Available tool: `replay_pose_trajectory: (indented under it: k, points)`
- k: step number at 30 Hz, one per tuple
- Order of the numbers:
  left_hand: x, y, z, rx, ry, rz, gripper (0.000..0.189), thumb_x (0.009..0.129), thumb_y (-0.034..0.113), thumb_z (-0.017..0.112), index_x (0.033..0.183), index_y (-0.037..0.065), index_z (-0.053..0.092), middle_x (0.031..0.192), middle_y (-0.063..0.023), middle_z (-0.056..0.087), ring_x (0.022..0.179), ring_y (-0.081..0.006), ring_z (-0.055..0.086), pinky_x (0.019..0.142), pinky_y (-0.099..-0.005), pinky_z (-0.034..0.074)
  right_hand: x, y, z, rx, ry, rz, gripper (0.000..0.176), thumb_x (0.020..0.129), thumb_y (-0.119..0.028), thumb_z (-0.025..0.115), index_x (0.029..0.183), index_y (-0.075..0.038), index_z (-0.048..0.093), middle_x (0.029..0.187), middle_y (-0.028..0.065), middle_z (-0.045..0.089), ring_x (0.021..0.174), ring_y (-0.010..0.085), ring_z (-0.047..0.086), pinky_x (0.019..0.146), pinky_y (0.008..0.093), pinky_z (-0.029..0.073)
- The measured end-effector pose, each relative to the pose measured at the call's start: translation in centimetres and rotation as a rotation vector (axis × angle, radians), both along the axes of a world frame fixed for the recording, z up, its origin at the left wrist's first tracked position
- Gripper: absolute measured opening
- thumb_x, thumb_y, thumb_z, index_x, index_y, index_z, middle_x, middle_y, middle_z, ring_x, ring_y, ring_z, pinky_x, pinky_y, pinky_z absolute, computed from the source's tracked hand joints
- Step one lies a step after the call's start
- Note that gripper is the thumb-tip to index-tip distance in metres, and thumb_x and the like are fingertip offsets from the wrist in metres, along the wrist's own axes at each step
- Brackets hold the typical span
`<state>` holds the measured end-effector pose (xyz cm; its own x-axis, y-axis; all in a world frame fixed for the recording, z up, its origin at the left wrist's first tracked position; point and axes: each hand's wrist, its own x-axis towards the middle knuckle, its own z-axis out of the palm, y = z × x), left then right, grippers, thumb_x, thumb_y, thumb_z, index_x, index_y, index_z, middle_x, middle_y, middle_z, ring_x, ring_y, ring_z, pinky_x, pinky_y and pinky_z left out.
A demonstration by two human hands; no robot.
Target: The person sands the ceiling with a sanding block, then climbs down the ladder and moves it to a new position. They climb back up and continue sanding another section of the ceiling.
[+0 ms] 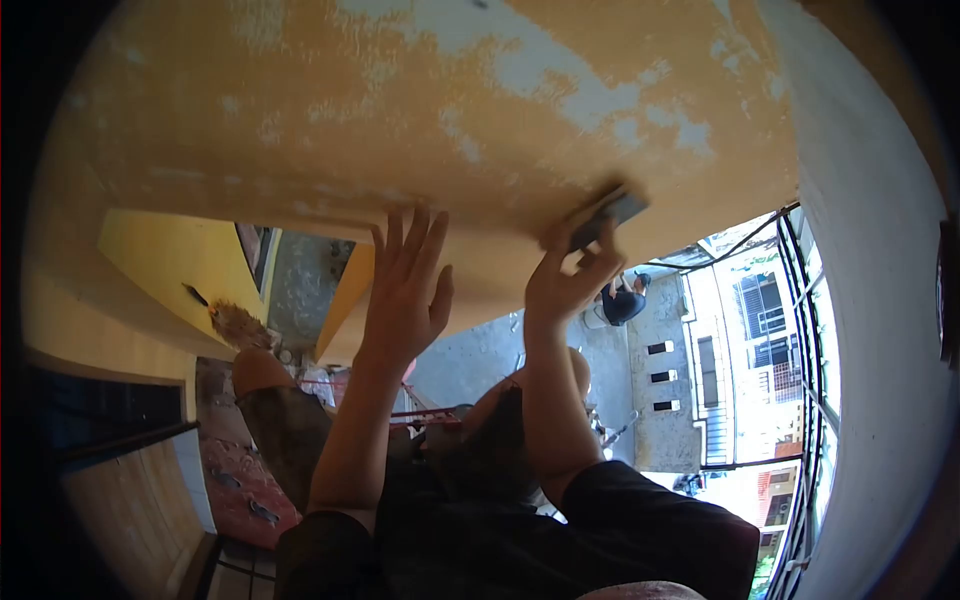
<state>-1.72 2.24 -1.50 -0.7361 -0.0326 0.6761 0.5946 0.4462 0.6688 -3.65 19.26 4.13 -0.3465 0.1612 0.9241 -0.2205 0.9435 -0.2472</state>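
A yellow-orange wall surface (330, 130) with pale, whitish patches fills the upper part of the head view. My right hand (575, 275) grips a dark, flat block (612, 215) and holds it against this surface, right of the middle. The block's outline is slightly blurred. Left of it, my left hand (405, 290) has its fingers stretched out, with the fingertips at the lower edge of the patchy surface and nothing held. What the block is made of cannot be made out.
Far below, a person in dark clothes (625, 300) sits near a grey wall (660, 425). Red bars (425, 413) show by my legs. A brush-like bundle (238, 325) is at the left. Dark cables (800, 300) run down the right, beside a pale wall (870, 250).
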Motion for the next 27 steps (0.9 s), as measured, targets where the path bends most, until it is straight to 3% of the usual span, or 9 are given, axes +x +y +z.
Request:
replay_pose_trajectory:
  k: [2, 5, 6, 9, 13, 18, 21, 23, 27]
  points:
    - [-0.2, 0.2, -0.4, -0.008, 0.014, -0.002, 0.061, 0.088, 0.009, 0.054, 0.146, 0.007, 0.034, 0.152, -0.0198, 0.03, 0.141, -0.0458, 0.019, 0.112, -0.0626, 0.015, 0.3, 0.6, -4.0, -0.028, -0.013, 0.057, 0.053, 0.084, -0.006, 0.068, 0.131, -0.001, 0.045, 0.098, 0.0082, 0.048, 0.082, 0.0171, 0.046, 0.067, 0.0306, 0.039]
    - [-0.3, -0.2, 0.0, -0.028, -0.003, 0.012, 0.061, 0.088, 0.009, 0.054, 0.146, 0.007, 0.034, 0.152, -0.0203, 0.03, 0.142, -0.0457, 0.018, 0.112, -0.0625, 0.015, -0.6, 1.0, -3.3, -0.136, 0.042, 0.161, 0.053, 0.085, -0.006, 0.068, 0.132, -0.001, 0.044, 0.099, 0.0083, 0.048, 0.082, 0.0173, 0.047, 0.068, 0.0296, 0.04]
    - [-0.1, -0.5, 0.3, -0.045, -0.001, 0.004, 0.061, 0.088, 0.009, 0.054, 0.146, 0.008, 0.033, 0.151, -0.0206, 0.03, 0.142, -0.0457, 0.018, 0.112, -0.0625, 0.015, -0.2, -0.2, -1.0, -0.1, -0.011, -0.023, 0.054, 0.085, -0.007, 0.069, 0.132, -0.001, 0.043, 0.103, 0.0088, 0.049, 0.083, 0.0167, 0.047, 0.069, 0.0294, 0.043]
    - [0.5, -0.3, 0.3, -0.058, -0.018, -0.014, 0.063, 0.088, 0.008, 0.056, 0.146, 0.007, 0.033, 0.151, -0.0209, 0.03, 0.142, -0.0451, 0.017, 0.113, -0.0612, 0.015, -0.5, -0.6, -0.5, -0.124, 0.013, 0.016, 0.054, 0.085, -0.009, 0.07, 0.132, -0.002, 0.043, 0.107, 0.0101, 0.047, 0.083, 0.0173, 0.048, 0.069, 0.0294, 0.043]
    - [0.4, -0.3, 0.1, -0.062, -0.016, -0.006, 0.062, 0.088, 0.007, 0.056, 0.146, 0.008, 0.034, 0.152, -0.0204, 0.029, 0.142, -0.0453, 0.016, 0.113, -0.0599, 0.015, 0.8, -0.7, -4.6, -0.01, -0.022, 0.075, 0.051, 0.086, -0.007, 0.068, 0.131, -0.003, 0.044, 0.115, 0.0131, 0.044, 0.086, 0.0185, 0.049, 0.069, 0.03, 0.043]
    - [0.6, -0.5, 0.8, -0.097, -0.003, 0.02, 0.062, 0.088, 0.01, 0.056, 0.146, 0.01, 0.035, 0.15, -0.0214, 0.031, 0.141, -0.0481, 0.017, 0.112, -0.0632, 0.015, -0.3, -1.2, 2.8, -0.268, -0.005, 0.09, 0.057, 0.08, -0.005, 0.073, 0.129, 0.0, 0.046, 0.103, 0.0135, 0.046, 0.091, 0.0252, 0.046, 0.074, 0.036, 0.04]
    - [0.5, -0.1, 0.5, -0.075, -0.001, 0.009, 0.061, 0.088, 0.01, 0.056, 0.146, 0.01, 0.036, 0.15, -0.0213, 0.031, 0.141, -0.0482, 0.015, 0.111, -0.0638, 0.015, 0.0, 0.2, -2.0, -0.025, 0.0, -0.02, 0.055, 0.08, -0.003, 0.073, 0.128, 0.002, 0.047, 0.1, 0.0135, 0.048, 0.089, 0.0248, 0.047, 0.074, 0.0358, 0.04]
    - [0.1, 0.0, 0.5, -0.064, 0.003, 0.025, 0.061, 0.087, 0.01, 0.056, 0.145, 0.01, 0.037, 0.151, -0.0213, 0.031, 0.141, -0.0482, 0.015, 0.111, -0.0641, 0.014, -0.5, 0.0, -4.0, -0.12, 0.015, 0.12, 0.054, 0.079, -0.002, 0.073, 0.127, 0.003, 0.048, 0.097, 0.0139, 0.049, 0.088, 0.0248, 0.047, 0.073, 0.0354, 0.04]
    - [0.6, -0.4, 0.4, -0.079, -0.005, 0.003, 0.059, 0.088, 0.011, 0.056, 0.144, 0.008, 0.038, 0.151, -0.0209, 0.031, 0.141, -0.0482, 0.016, 0.111, -0.0641, 0.014, -0.6, -1.4, 0.8, -0.095, 0.036, -0.004, 0.051, 0.086, -0.002, 0.065, 0.132, 0.0, 0.043, 0.107, 0.0117, 0.049, 0.077, 0.0181, 0.055, 0.069, 0.0299, 0.045]
